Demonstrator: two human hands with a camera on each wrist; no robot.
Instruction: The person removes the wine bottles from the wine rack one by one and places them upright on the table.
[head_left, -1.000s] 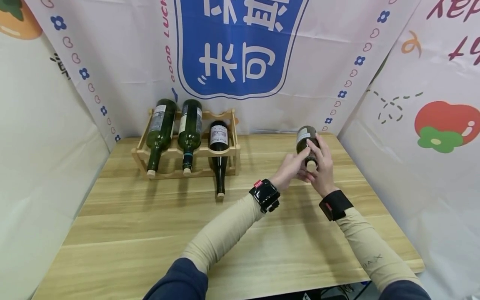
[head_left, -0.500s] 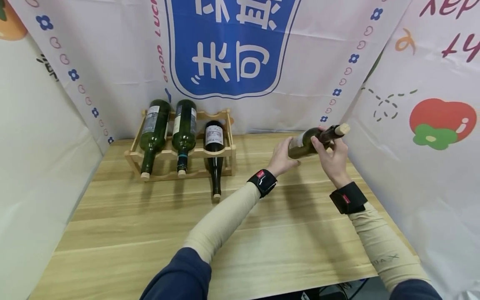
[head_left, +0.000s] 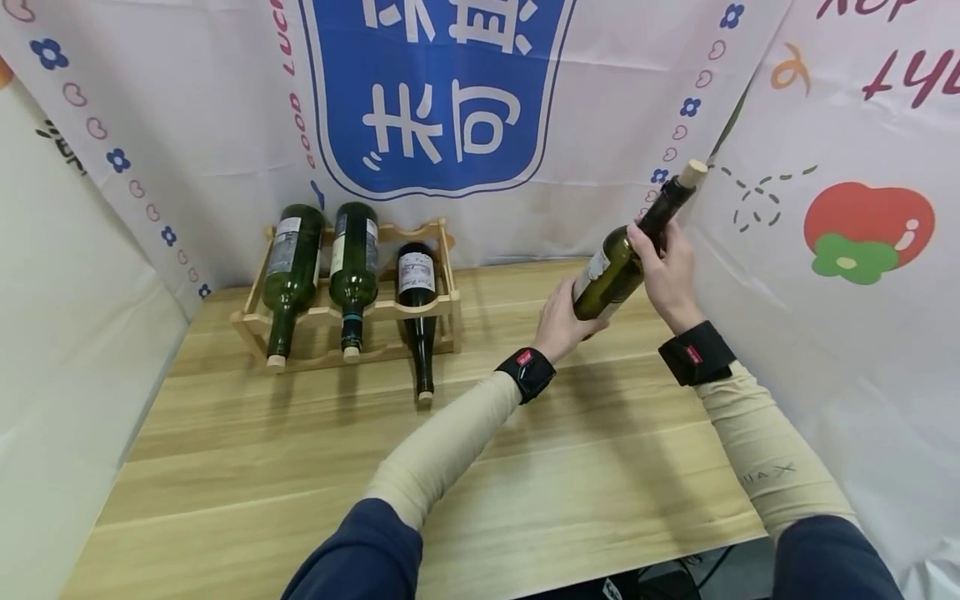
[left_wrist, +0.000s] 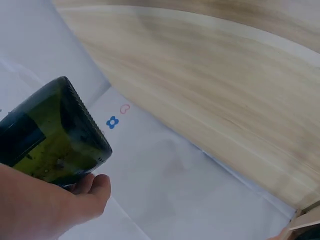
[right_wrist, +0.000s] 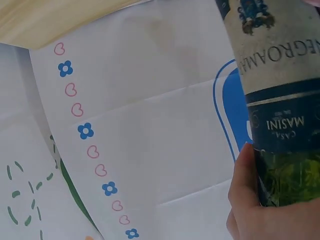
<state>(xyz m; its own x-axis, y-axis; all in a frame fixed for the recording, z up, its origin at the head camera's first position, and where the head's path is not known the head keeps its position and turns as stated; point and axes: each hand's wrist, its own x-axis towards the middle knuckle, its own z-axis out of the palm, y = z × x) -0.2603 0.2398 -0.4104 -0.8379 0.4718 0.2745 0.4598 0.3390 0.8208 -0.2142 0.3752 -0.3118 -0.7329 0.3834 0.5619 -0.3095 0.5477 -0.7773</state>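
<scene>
A green glass wine bottle (head_left: 613, 271) with a pale cork is held above the table's right side, tilted with its neck up and to the right. My left hand (head_left: 564, 323) grips it near the base; the left wrist view shows the bottle's bottom edge beyond the thumb or fingers. Around the shoulder and lower neck, my right hand (head_left: 667, 275) holds it. In the right wrist view, the bottle's cream and dark blue label (right_wrist: 280, 65) faces the camera. Some fingers of both hands are hidden behind the glass.
Left of the hands stands a wooden wine rack (head_left: 450, 310). Two green bottles, a left one (head_left: 291, 265) and a middle one (head_left: 354, 262), lie on it, necks toward me. A slimmer dark bottle (head_left: 422, 333) lies lower at its right. Printed cloth (head_left: 592, 108) hangs behind the table (head_left: 315, 475).
The bottle has turned from its cork pointing toward me to pointing up and right. My right hand has shifted up and right with it; the left hand has moved to near the base.
</scene>
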